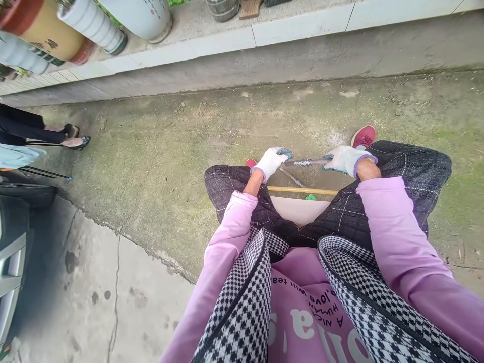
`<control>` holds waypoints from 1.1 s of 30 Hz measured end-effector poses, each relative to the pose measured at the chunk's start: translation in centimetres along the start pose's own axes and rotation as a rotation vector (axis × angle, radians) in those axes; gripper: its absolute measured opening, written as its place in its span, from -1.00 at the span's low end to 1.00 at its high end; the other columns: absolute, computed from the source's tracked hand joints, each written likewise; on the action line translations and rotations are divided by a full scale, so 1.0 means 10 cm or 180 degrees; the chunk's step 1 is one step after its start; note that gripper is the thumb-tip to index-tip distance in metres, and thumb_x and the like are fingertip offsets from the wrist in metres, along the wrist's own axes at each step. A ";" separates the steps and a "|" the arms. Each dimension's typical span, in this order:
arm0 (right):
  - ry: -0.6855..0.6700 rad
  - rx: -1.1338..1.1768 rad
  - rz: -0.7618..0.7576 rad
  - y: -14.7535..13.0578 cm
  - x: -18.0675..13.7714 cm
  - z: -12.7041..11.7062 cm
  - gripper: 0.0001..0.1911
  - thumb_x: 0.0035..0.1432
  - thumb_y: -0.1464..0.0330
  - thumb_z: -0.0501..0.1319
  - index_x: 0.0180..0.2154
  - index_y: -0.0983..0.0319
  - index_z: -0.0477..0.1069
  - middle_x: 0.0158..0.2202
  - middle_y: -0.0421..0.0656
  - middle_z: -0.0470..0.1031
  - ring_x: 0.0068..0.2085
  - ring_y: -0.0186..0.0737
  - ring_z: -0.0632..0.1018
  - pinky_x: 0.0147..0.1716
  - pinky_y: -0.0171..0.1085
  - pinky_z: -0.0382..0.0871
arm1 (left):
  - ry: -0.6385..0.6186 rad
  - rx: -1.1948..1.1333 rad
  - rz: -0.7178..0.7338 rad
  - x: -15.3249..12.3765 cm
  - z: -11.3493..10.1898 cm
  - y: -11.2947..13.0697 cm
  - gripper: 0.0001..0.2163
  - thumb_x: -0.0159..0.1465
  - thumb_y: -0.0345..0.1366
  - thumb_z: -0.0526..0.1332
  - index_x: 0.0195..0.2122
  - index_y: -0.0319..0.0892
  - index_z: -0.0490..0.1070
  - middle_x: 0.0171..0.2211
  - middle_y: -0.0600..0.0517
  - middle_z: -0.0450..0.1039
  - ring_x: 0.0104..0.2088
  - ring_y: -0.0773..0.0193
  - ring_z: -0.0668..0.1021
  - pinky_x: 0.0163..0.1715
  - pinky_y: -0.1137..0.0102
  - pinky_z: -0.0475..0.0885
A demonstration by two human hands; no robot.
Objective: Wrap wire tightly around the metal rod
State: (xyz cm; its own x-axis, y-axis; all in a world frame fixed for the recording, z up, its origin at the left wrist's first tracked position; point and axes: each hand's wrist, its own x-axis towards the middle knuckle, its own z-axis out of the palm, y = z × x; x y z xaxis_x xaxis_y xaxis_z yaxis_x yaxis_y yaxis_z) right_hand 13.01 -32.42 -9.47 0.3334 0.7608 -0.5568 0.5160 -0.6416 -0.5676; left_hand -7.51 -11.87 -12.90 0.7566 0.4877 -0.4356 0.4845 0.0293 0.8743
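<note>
Fingers of the left hand [273, 161]: gloved, curled in around the left end of the grey rod [304, 163], pretty much closed by the look of it. How firm a squeeze, can't tell.
Second rod [291, 177]: slanting away below the held one, out of both hands. Finished with or waiting for attention? Honestly can't tell.
Grey rod: up above the ground [242, 121], roughly level, stretched between both hands. Gripped at both ends, so not set down yet. At a guess, somewhere mid-job.
Silvery stretch [302, 163]: rough-looking, toward the left half of the grey rod. Maybe a coil, maybe a wrap, too small to say. Possibly the worked part, but only guessing.
Yellow bar [302, 190]: running crosswise below both rods, clear of both hands.
Pale panel [300, 209]: just below the yellow bar, no handling visible.
Green scrap [310, 196]: right beside the yellow bar, too tiny to identify.
Bare stretch [316, 162]: plain and smooth, between silvery stretch and right hand. Could count as the part left to do, if not plain by design.
Fingers of the right hand [347, 160]: gloved too, wrapped shut around the grey rod's right end.
</note>
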 end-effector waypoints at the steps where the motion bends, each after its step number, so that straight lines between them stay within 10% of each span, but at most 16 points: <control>1: 0.0074 -0.0143 0.0106 -0.02 0.02 -0.02 -0.74 0.07 0.23 0.63 -0.49 0.11 0.62 -0.67 -0.15 0.31 -0.51 -0.04 0.49 -0.53 -0.17 0.22 | -0.0096 -0.0025 -0.0009 -0.03 0.03 0.02 -0.95 0.23 -0.42 0.42 -0.31 -0.25 0.70 -0.37 0.07 0.66 -0.32 0.34 0.54 -0.17 0.42 0.43; 8: 0.0312 0.0239 0.0461 -0.21 -0.05 -0.06 -0.87 0.25 0.36 0.54 -0.30 0.16 0.63 -0.55 -0.14 0.39 -0.40 -0.06 0.50 -0.41 -0.17 0.27 | -0.0873 -0.0228 -0.0076 -0.26 0.18 0.13 -0.80 0.24 -0.46 0.40 -0.15 -0.27 0.80 -0.17 -0.05 0.79 -0.31 0.36 0.59 -0.11 0.41 0.56; 15: -0.0010 0.2361 0.0180 -0.26 -0.27 -0.08 -0.67 0.17 0.24 0.63 -0.09 0.19 0.68 -0.45 -0.26 0.45 -0.53 -0.36 0.34 -0.58 -0.35 0.27 | -0.0540 -0.0132 -0.0195 -0.08 0.13 0.03 -0.84 0.23 -0.52 0.34 -0.27 -0.27 0.74 -0.27 -0.02 0.75 -0.29 0.32 0.63 -0.01 0.38 0.58; 33: -0.0643 0.0625 -0.0304 0.00 -0.27 -0.06 -0.60 0.06 -0.02 0.60 -0.32 0.15 0.71 -0.56 -0.24 0.48 -0.54 -0.27 0.42 -0.56 -0.29 0.26 | -0.0058 0.0083 -0.0038 -0.04 -0.11 0.12 -0.94 0.13 -0.37 0.41 -0.37 -0.23 0.62 -0.40 0.08 0.60 -0.31 0.32 0.50 -0.15 0.38 0.44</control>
State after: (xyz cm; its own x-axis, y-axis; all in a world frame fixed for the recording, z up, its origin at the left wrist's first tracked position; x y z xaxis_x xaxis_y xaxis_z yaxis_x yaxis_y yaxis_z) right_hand 12.62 -34.42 -7.64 0.1169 0.7963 -0.5935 0.3684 -0.5897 -0.7187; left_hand -7.71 -11.01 -11.47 0.7584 0.4714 -0.4500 0.5046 0.0122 0.8633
